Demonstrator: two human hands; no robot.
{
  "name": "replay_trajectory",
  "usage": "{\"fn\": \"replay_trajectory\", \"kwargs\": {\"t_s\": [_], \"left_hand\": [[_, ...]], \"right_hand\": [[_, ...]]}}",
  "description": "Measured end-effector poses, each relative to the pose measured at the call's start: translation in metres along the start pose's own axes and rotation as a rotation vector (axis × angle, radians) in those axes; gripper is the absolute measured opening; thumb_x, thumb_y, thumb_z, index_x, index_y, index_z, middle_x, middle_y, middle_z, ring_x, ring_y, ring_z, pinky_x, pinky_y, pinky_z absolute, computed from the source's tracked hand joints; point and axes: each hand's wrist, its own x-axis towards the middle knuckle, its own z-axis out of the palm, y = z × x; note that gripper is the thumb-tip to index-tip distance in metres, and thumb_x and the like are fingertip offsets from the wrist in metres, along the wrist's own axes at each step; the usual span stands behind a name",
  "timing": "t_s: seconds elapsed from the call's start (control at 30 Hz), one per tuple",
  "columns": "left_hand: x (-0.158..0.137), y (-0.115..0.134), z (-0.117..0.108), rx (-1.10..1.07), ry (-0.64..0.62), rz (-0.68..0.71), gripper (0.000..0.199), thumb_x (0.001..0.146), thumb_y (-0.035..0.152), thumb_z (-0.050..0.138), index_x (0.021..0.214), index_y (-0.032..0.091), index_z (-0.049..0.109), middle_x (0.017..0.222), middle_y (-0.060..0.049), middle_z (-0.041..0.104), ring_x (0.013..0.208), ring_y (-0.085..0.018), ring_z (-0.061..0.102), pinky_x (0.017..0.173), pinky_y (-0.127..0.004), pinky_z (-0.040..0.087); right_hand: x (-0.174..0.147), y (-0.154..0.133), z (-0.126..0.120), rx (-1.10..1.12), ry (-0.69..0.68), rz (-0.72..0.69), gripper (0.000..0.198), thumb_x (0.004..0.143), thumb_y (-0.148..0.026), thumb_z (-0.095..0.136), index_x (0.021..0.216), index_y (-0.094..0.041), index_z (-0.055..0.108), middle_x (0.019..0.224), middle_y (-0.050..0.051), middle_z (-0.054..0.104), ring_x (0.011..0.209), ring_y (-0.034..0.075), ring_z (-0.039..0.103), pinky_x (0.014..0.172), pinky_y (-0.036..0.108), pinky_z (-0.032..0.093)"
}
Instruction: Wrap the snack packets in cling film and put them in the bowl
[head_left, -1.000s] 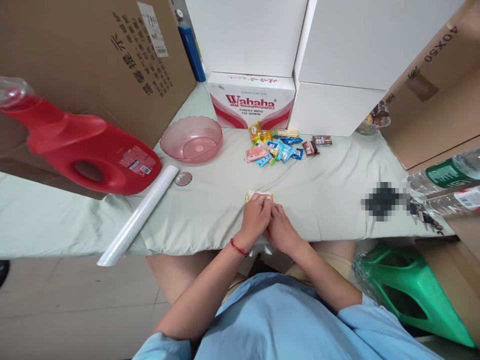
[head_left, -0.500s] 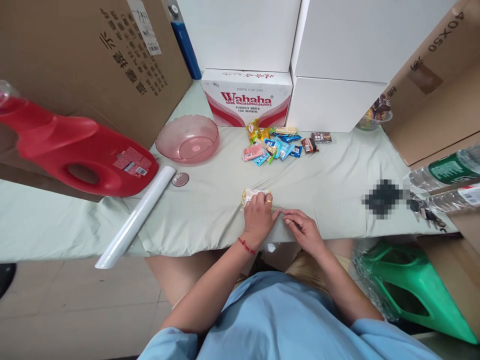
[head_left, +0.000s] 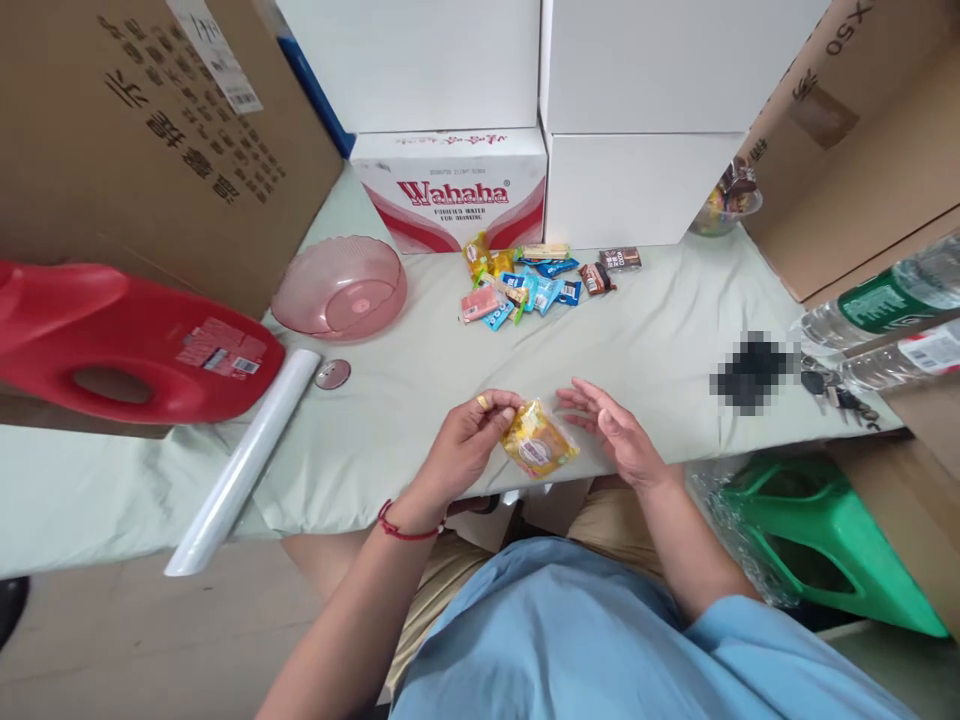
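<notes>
yellow and clear, the packet lay flat on the worktop half a second ago, and now we have it tipped up at the near edge, so one hand alone seems to carry it. our left hand pinches its upper left corner, thumb against fingers; whether its lower side touches the worktop, we can't quite tell. our right hand is apart, half uncurled, fingers loosely spread, just beside the packet, holding nothing.
</notes>
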Motion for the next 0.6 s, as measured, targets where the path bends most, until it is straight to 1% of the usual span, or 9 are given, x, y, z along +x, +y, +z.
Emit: {"fn": "replay_trajectory", "kwargs": {"t_s": [0.07, 0.1, 0.13, 0.23, 0.3, 0.37, 0.47, 0.53, 0.6], "left_hand": [[0.003, -0.004, 0.01, 0.002, -0.055, -0.047, 0.033, 0.095, 0.048, 0.063, 0.105, 0.017, 0.071, 0.093, -0.005, 0.073, 0.081, -0.017, 0.065, 0.076, -0.03, 0.053], [0.005, -0.008, 0.015, 0.039, -0.056, -0.059, 0.033, 0.095, 0.047, 0.062, 0.104, 0.017, 0.071, 0.092, -0.005, 0.074, 0.081, -0.018, 0.066, 0.075, -0.03, 0.053], [0.007, -0.013, 0.021, 0.091, -0.047, -0.061, 0.032, 0.095, 0.046, 0.059, 0.103, 0.018, 0.072, 0.093, -0.006, 0.074, 0.081, -0.018, 0.066, 0.075, -0.03, 0.053], [0.011, -0.023, 0.034, 0.27, -0.044, -0.03, 0.033, 0.099, 0.044, 0.052, 0.104, 0.019, 0.074, 0.096, -0.007, 0.077, 0.085, -0.02, 0.069, 0.077, -0.031, 0.053], [0.011, -0.025, 0.041, 0.382, -0.106, -0.012, 0.03, 0.099, 0.04, 0.054, 0.108, 0.021, 0.075, 0.1, -0.006, 0.079, 0.09, -0.021, 0.071, 0.08, -0.031, 0.053], [0.01, -0.026, 0.046, 0.5, -0.155, -0.008, 0.024, 0.096, 0.029, 0.056, 0.11, 0.022, 0.074, 0.104, -0.006, 0.08, 0.093, -0.022, 0.073, 0.082, -0.031, 0.053], [0.011, -0.028, 0.054, 0.649, -0.155, 0.01, 0.027, 0.094, 0.017, 0.052, 0.109, 0.023, 0.074, 0.105, -0.006, 0.08, 0.096, -0.022, 0.074, 0.084, -0.032, 0.053], [0.012, -0.033, 0.058, 0.683, -0.174, 0.038, 0.028, 0.096, 0.018, 0.05, 0.109, 0.023, 0.073, 0.103, -0.006, 0.08, 0.094, -0.023, 0.074, 0.083, -0.033, 0.054], [0.013, -0.041, 0.058, 0.675, -0.198, 0.094, 0.027, 0.098, 0.023, 0.05, 0.111, 0.023, 0.073, 0.101, -0.007, 0.079, 0.092, -0.023, 0.074, 0.081, -0.034, 0.057]], "right_hand": [[0.003, -0.005, 0.003, 0.075, -0.169, 0.089, 0.08, 0.087, -0.074, 0.073, 0.151, -0.027, 0.06, 0.139, 0.012, 0.07, 0.129, 0.029, 0.065, 0.11, 0.045, 0.052], [0.004, -0.005, 0.004, 0.075, -0.217, 0.125, 0.08, 0.084, -0.071, 0.078, 0.148, -0.026, 0.062, 0.134, 0.012, 0.072, 0.125, 0.028, 0.067, 0.108, 0.044, 0.053], [0.004, -0.003, 0.006, 0.063, -0.23, 0.154, 0.076, 0.083, -0.066, 0.082, 0.144, -0.025, 0.065, 0.13, 0.011, 0.074, 0.12, 0.027, 0.069, 0.105, 0.043, 0.054], [0.003, 0.009, 0.006, 0.017, -0.125, 0.206, 0.053, 0.084, -0.055, 0.085, 0.125, -0.024, 0.073, 0.116, 0.007, 0.078, 0.107, 0.022, 0.072, 0.098, 0.037, 0.056], [-0.001, 0.019, 0.003, -0.011, -0.057, 0.223, 0.044, 0.085, -0.054, 0.083, 0.116, -0.024, 0.074, 0.109, 0.006, 0.079, 0.102, 0.021, 0.073, 0.096, 0.036, 0.056], [-0.006, 0.024, -0.001, -0.059, -0.034, 0.219, 0.043, 0.088, -0.056, 0.079, 0.115, -0.024, 0.073, 0.109, 0.006, 0.079, 0.102, 0.021, 0.073, 0.096, 0.036, 0.056], [-0.015, 0.023, -0.002, -0.18, -0.046, 0.189, 0.046, 0.094, -0.055, 0.072, 0.128, -0.024, 0.069, 0.114, 0.006, 0.078, 0.105, 0.021, 0.072, 0.096, 0.035, 0.056], [-0.018, 0.017, -0.001, -0.32, -0.062, 0.17, 0.042, 0.096, -0.05, 0.07, 0.129, -0.025, 0.068, 0.109, 0.005, 0.078, 0.1, 0.021, 0.072, 0.091, 0.033, 0.057], [-0.017, 0.008, -0.002, -0.467, -0.089, 0.162, 0.031, 0.097, -0.044, 0.068, 0.12, -0.024, 0.071, 0.098, 0.002, 0.078, 0.089, 0.02, 0.071, 0.082, 0.031, 0.057]]}}
